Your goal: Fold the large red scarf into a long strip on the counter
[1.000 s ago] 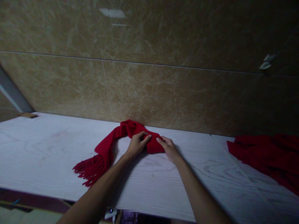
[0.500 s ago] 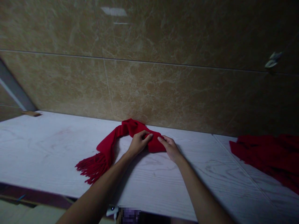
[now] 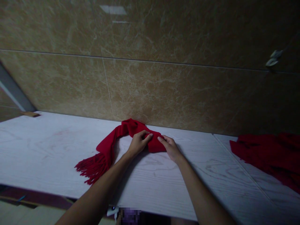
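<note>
A red scarf point(image 3: 155, 144) with a fringed end lies on the pale wood-grain table, close against the wall. Its right part is folded into a flat bundle between my hands. My left hand point(image 3: 139, 143) grips the bundle's left side, thumb on top and fingers tucked at the upper edge. On the right side, my right hand point(image 3: 171, 147) pinches the folded edge, thumb above and the other fingers behind it. From the bundle the loose length bends back toward the wall, then down to the left. It ends in a spread fringe point(image 3: 92, 167) beside my left forearm.
More red cloth point(image 3: 269, 153) lies heaped at the table's right end. The table point(image 3: 58, 147) meets a tiled wall point(image 3: 145, 87) along its back. A small wooden piece point(image 3: 30, 114) rests at the far left corner. Below the front edge a white device point(image 3: 112, 210) with a cable shows.
Almost nothing differs; both hands keep their hold on the folded scarf. The whole view has shifted very slightly.
</note>
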Available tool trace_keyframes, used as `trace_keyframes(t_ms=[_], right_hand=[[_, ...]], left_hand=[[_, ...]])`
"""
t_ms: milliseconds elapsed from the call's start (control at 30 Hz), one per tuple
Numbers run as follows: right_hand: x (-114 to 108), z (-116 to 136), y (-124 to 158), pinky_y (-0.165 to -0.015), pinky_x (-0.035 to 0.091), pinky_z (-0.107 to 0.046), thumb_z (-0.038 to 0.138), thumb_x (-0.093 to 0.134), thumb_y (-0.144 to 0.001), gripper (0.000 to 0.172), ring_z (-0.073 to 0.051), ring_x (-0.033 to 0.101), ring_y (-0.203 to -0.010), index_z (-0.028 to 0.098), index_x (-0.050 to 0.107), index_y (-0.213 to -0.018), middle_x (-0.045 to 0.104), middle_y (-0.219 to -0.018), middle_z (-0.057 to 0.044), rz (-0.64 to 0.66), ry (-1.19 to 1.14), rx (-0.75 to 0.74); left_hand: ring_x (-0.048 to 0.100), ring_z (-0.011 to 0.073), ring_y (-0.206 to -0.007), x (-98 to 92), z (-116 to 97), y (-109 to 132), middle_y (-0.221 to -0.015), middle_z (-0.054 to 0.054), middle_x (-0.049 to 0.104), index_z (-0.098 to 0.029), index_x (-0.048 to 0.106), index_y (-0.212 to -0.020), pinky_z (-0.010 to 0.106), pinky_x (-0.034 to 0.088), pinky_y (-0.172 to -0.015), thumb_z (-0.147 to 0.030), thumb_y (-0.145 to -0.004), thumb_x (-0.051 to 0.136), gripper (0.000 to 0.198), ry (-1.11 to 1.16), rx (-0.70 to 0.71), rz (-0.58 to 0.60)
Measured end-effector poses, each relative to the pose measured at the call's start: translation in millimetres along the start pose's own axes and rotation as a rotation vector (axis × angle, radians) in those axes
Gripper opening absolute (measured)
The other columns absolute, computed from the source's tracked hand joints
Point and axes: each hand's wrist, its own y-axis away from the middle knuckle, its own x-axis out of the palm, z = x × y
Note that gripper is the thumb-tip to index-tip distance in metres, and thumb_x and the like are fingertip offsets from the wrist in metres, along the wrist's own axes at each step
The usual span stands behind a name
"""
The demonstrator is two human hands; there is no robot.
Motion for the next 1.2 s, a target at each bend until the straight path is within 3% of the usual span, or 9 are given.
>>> trace_keyframes(t_ms=[900,1200], right_hand=[[-1.1,-1.2,-0.6,-0.083,0.056,-0.039,0.070,0.083,-0.069,0.052,-0.026,0.070,-0.088,0.022,0.074,-0.088,0.076,-0.085,-0.003,-0.006,0.053,-0.029],[0.3,-0.1,-0.1,-0.083,0.055,-0.038,0.069,0.083,-0.069,0.051,-0.024,0.070,-0.081,0.022,0.074,-0.087,0.077,-0.086,-0.002,-0.001,0.038,-0.022]], left_hand=[[0.067,0.0214,-0.077,-2.2,-6.3,0.9,-0.082,0.005,0.076,-0.017,0.073,-0.087,0.028,0.049,-0.069,-0.055,-0.089,0.064,0.039,-0.064,-0.008,-0.001],[0.067,0.0213,-0.077,-2.4,-5.7,-0.2,-0.083,0.005,0.076,-0.017,0.073,-0.088,0.028,0.049,-0.069,-0.054,-0.090,0.063,0.038,-0.075,0.004,0.003]])
